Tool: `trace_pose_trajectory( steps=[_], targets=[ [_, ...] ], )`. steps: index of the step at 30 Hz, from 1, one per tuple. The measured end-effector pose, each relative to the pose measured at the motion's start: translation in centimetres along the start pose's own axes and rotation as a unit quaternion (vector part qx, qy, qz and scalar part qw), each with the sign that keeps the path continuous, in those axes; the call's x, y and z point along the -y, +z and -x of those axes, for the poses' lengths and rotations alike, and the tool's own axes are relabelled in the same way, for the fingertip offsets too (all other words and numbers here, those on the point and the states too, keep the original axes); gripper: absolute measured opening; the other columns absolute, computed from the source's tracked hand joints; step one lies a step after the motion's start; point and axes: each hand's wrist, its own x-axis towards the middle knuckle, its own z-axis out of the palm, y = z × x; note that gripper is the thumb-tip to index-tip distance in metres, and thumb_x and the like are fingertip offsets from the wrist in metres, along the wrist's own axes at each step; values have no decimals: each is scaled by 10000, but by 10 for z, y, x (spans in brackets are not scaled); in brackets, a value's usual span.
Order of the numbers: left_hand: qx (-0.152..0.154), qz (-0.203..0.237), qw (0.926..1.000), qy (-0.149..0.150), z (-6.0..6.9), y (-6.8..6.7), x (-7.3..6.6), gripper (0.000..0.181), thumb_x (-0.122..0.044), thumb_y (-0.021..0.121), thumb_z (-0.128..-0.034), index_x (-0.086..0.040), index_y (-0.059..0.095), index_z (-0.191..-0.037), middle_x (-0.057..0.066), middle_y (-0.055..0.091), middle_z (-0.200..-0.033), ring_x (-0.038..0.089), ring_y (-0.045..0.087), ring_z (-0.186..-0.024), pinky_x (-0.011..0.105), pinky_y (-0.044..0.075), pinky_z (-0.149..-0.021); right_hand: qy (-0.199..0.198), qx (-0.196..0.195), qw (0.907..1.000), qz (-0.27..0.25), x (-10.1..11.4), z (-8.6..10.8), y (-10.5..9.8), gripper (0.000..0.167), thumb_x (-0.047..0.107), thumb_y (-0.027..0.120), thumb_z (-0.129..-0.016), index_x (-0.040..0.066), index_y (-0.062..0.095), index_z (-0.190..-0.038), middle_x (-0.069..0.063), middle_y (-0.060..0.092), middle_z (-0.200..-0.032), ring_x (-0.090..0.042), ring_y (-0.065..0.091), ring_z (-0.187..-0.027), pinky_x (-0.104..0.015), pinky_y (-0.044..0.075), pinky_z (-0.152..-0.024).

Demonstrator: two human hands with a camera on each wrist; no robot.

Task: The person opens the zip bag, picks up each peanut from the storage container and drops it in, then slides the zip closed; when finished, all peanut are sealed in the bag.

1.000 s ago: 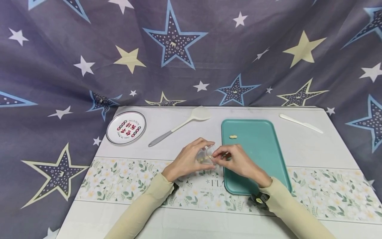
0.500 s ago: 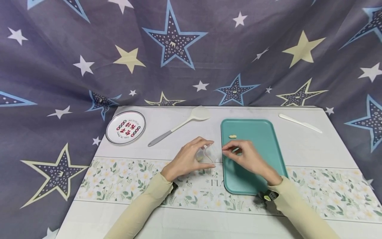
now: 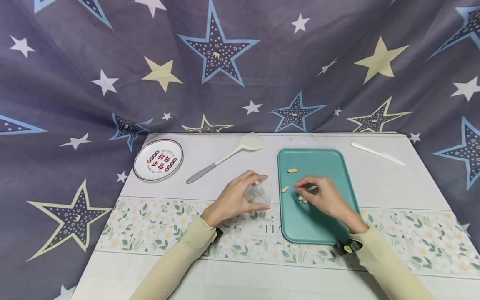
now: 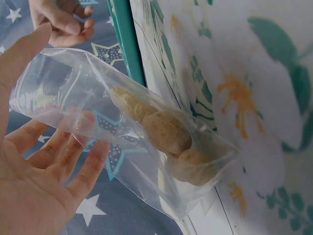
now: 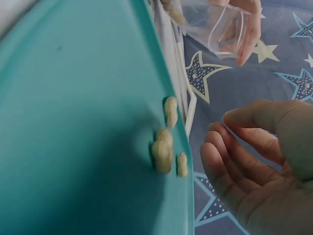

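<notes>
A clear zip bag [image 4: 132, 147] with several unshelled peanuts [image 4: 166, 132] in its bottom is held between the thumb and spread fingers of my left hand [image 3: 236, 200], just left of the tray. The bag's mouth faces right, toward the tray. Over the green tray [image 3: 330, 221] hovers my right hand [image 3: 324, 196]. Its fingers are loosely bent with the thumb near the index finger, and nothing shows between them in the right wrist view. Below and beside it, unshelled peanuts lie on the tray: one near the back [image 3: 292, 171], one by the left rim [image 3: 285, 188], others partly beneath the hand [image 3: 302, 199].
A white plate [image 3: 158, 160] with red characters stands at the back left. A spatula [image 3: 228, 156] with a grey handle lies between plate and tray. To the tray's right is a white knife [image 3: 378, 153]. A star-patterned cloth [image 3: 262, 62] hangs behind the table.
My right hand has moved from the bag's mouth rightward over the tray. More peanuts now lie on the tray, where only one showed before. My left hand keeps holding the bag nearly in place.
</notes>
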Motion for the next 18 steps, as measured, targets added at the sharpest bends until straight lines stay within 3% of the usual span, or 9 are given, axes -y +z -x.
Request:
trace_pose_trajectory(
  steps=[10, 18],
  targets=[
    [6, 36, 10000, -25, 0, 1, 2, 798, -494, 899, -784, -175, 599, -1451, 30, 671, -1293, 150, 644, -1096, 339, 581, -878, 37, 74, 9993, 376, -13, 11, -2, 101, 59, 816, -887, 127, 789, -957, 18, 783, -911, -127, 717, -823, -304, 609, -732],
    [15, 51, 10000, -44, 0, 1, 1, 787, -501, 894, -790, -199, 597, -1453, 25, 674, -1286, 128, 630, -1093, 333, 572, -889, -30, 106, 9977, 666, -19, 18, -2, 132, 78, 842, -862, 157, 793, -956, 25, 788, -937, -135, 718, -849, -322, 592, -739]
  ],
)
